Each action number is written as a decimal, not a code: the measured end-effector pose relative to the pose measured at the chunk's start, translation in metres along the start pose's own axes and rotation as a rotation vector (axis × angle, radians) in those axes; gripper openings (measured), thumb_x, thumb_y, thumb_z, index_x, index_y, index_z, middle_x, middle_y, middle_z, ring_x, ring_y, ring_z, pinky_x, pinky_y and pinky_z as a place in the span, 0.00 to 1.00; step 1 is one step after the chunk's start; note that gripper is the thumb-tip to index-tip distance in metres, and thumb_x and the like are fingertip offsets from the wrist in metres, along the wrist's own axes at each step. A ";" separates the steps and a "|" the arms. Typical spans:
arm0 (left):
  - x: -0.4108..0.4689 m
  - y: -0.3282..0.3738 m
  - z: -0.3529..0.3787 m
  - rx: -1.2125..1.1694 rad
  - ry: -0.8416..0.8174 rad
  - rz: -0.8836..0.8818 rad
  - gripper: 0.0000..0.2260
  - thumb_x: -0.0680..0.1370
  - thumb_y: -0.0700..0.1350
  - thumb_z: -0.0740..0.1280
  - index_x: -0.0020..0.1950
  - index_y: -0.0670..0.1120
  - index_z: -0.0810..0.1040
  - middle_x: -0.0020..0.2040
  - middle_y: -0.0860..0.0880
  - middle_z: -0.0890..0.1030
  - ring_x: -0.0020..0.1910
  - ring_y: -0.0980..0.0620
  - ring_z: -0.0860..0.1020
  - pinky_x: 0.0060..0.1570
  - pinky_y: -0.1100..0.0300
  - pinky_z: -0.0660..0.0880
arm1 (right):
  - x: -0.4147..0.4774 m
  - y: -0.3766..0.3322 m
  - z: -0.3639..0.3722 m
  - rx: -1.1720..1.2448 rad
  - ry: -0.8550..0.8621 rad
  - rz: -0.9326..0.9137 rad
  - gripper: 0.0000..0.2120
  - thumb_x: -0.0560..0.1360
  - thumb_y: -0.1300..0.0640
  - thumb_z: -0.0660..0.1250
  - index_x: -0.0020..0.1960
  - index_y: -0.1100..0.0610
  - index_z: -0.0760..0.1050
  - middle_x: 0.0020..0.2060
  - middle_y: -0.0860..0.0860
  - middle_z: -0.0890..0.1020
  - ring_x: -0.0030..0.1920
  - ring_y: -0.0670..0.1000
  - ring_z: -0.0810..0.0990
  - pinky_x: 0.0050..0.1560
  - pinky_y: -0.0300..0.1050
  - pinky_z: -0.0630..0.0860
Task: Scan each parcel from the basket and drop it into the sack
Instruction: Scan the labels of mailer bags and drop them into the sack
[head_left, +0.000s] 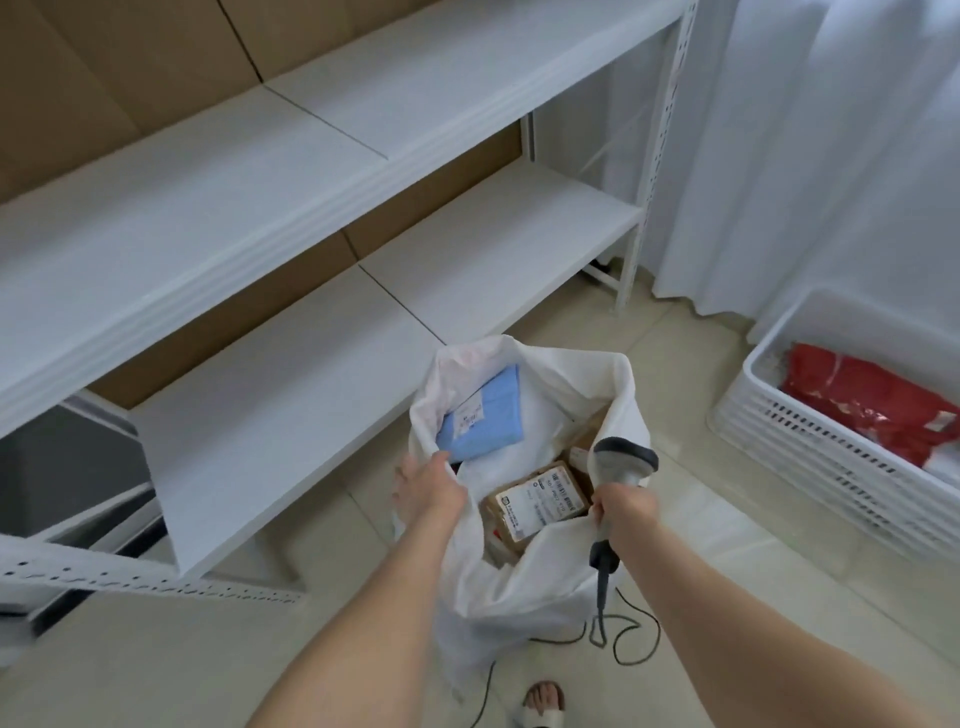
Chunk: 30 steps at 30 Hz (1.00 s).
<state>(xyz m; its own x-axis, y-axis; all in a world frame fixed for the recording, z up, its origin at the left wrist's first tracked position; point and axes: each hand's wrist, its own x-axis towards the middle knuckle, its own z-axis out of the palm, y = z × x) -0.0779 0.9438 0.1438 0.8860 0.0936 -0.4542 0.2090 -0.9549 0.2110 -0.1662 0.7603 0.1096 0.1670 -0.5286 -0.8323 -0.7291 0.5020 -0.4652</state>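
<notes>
Left hand pinches the sack rim, right hand grips the scanner. Red parcel by the basket near wall looks soft, light, so I'd grab mid-body.

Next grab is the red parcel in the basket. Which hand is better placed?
Probably left. The left hand only pinches the sack rim, so it can let go. The right hand is nearer the basket and red parcel but grips the scanner.

Open sack mouth, scanner at its right rim, blue parcel and brown box inside; bare floor across to basket, shelf close left.
</notes>
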 end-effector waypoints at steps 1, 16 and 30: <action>0.002 0.008 0.005 0.104 -0.028 0.159 0.20 0.77 0.46 0.64 0.68 0.58 0.70 0.72 0.48 0.64 0.72 0.48 0.61 0.67 0.53 0.63 | 0.001 0.000 0.001 0.023 -0.001 0.023 0.09 0.72 0.65 0.66 0.52 0.62 0.73 0.35 0.58 0.75 0.34 0.56 0.74 0.35 0.47 0.72; 0.019 0.016 0.022 0.633 -0.342 0.145 0.22 0.75 0.49 0.65 0.68 0.47 0.69 0.70 0.44 0.64 0.71 0.42 0.61 0.68 0.44 0.62 | 0.013 0.003 -0.017 0.053 0.054 0.034 0.08 0.74 0.67 0.64 0.53 0.65 0.72 0.34 0.58 0.73 0.32 0.55 0.72 0.35 0.46 0.71; -0.050 0.123 0.028 0.343 -0.291 0.338 0.11 0.77 0.45 0.63 0.58 0.44 0.72 0.62 0.42 0.70 0.58 0.43 0.73 0.55 0.52 0.73 | -0.003 -0.008 -0.095 0.016 -0.051 -0.006 0.06 0.72 0.71 0.63 0.42 0.62 0.69 0.31 0.58 0.71 0.29 0.52 0.70 0.34 0.43 0.71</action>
<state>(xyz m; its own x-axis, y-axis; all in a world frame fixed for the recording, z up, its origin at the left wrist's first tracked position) -0.1079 0.8135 0.1677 0.7194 -0.2687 -0.6405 -0.2563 -0.9598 0.1148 -0.2239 0.6935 0.1445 0.2055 -0.4961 -0.8436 -0.7174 0.5099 -0.4746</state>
